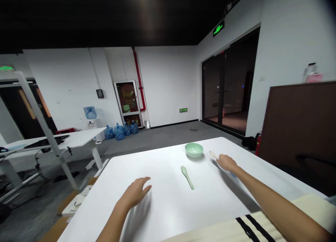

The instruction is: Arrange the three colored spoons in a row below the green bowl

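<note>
A pale, whitish spoon is held in my right hand, its bowl end pointing away toward the far left. The fingers close over its handle, which is mostly hidden. To the left of that spoon's tip stands a light green bowl, upright near the table's far edge. Nearer to me a light green spoon lies on the white table, between my two hands. My left hand hovers over the table's left part, thumb and fingers apart, with nothing in it. A small blue patch shows under my right wrist; I cannot tell what it is.
Cardboard and white trays are beside the table's left edge. Another white table with cables stands further left. Several blue water bottles sit by the back wall. A brown cabinet rises at the right.
</note>
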Action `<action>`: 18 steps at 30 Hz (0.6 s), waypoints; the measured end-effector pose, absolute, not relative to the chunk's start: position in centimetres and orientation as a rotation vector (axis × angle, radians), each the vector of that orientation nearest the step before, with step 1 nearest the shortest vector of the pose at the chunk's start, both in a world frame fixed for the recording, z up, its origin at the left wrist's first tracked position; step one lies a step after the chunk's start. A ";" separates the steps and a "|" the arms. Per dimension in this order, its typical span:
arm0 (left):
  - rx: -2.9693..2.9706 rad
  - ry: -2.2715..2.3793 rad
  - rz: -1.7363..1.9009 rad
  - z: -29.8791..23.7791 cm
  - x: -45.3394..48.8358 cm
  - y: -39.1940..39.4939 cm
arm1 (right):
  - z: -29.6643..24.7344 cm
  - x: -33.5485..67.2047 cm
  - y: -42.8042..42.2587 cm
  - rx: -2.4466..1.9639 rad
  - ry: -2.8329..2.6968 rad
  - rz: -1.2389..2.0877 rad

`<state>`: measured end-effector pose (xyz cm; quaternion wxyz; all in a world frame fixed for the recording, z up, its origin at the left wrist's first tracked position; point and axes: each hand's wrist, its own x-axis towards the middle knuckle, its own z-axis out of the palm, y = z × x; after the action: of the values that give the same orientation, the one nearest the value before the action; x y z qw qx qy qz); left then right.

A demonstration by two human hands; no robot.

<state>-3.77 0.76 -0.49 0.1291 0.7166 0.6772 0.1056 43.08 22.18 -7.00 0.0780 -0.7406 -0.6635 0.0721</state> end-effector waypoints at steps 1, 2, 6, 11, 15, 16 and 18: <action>2.079 1.973 0.297 -0.5 -3.7 0.7 | -7.3 43.0 22.0 -2.225 -1.998 0.226; 2.073 1.977 0.287 -0.4 -3.7 0.7 | -7.6 43.0 21.8 -2.230 -2.012 0.234; 2.064 1.981 0.271 -0.5 -3.6 0.7 | -8.4 43.5 21.8 -2.225 -2.070 0.274; 2.062 1.986 0.267 -0.7 -3.8 0.8 | -9.1 44.2 22.0 -2.202 -2.110 0.370; 2.069 1.984 0.276 -0.6 -3.8 0.9 | -9.6 44.3 22.0 -2.208 -2.096 0.372; 2.068 1.983 0.277 -0.6 -3.8 0.8 | -9.7 44.3 22.0 -2.217 -2.093 0.367; 2.065 1.984 0.281 -0.5 -3.8 0.8 | -9.9 44.4 22.1 -2.229 -2.094 0.356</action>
<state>-3.76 0.81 -0.54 0.1318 0.7113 0.6836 0.0968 44.37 22.10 -9.93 0.0314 -0.7235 -0.6799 0.1155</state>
